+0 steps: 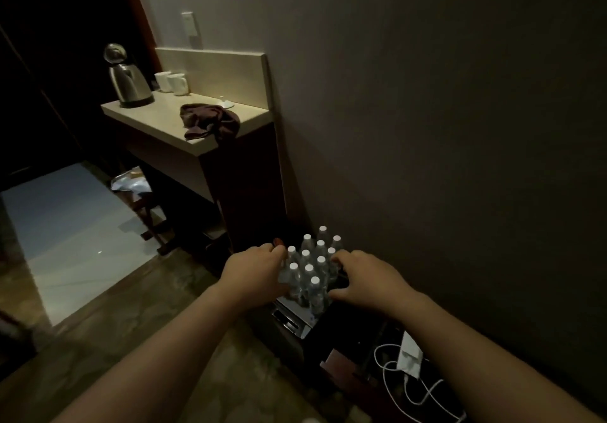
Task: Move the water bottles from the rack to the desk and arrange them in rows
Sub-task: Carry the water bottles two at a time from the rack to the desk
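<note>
Several clear water bottles (310,270) with white caps stand packed together on a low dark rack (292,319) against the wall, low in the view. My left hand (254,271) presses against the left side of the pack, fingers curled round the outer bottles. My right hand (368,280) sits on the pack's right side, fingertips touching the bottles there. Whether either hand has a full grip is unclear in the dim light. The desk (164,120), a beige-topped counter, stands further back to the upper left.
On the desk are a steel kettle (129,83), two white mugs (172,83) and a dark crumpled cloth (210,124). A white cable and charger (409,362) lie on the rack at lower right. A wall runs along the right; tiled floor lies at left.
</note>
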Demonstrator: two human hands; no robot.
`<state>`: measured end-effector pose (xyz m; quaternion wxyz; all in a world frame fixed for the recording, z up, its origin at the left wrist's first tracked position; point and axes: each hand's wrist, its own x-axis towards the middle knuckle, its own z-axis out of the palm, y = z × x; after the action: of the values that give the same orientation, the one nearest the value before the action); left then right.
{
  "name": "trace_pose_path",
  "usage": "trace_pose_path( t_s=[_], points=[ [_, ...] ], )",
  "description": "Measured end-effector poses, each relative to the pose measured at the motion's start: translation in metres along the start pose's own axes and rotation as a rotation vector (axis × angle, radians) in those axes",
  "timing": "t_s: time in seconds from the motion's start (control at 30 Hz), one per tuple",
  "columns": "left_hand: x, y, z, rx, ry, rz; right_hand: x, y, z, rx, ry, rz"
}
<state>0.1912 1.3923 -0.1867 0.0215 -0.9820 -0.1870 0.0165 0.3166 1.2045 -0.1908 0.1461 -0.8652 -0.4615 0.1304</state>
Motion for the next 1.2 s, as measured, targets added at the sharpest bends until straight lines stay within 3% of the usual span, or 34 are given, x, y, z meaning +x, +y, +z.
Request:
trace_pose_path(
  t_s=[0.43,0.83,1.2],
  points=[
    [0.196,-0.146,0.085,-0.053,-0.129,0.148,0.231,-0.002,0.085,0.135,0.007,0.257],
    [0.305,-0.214,0.249,-0.297,-0.294,0.357,0.318,0.005,0.217,0.270,0.022,0.628],
    [0.335,-0.233,0.394,-0.504,-0.442,0.355,0.372,0.013,0.344,0.274,0.104,0.920]
  ],
)
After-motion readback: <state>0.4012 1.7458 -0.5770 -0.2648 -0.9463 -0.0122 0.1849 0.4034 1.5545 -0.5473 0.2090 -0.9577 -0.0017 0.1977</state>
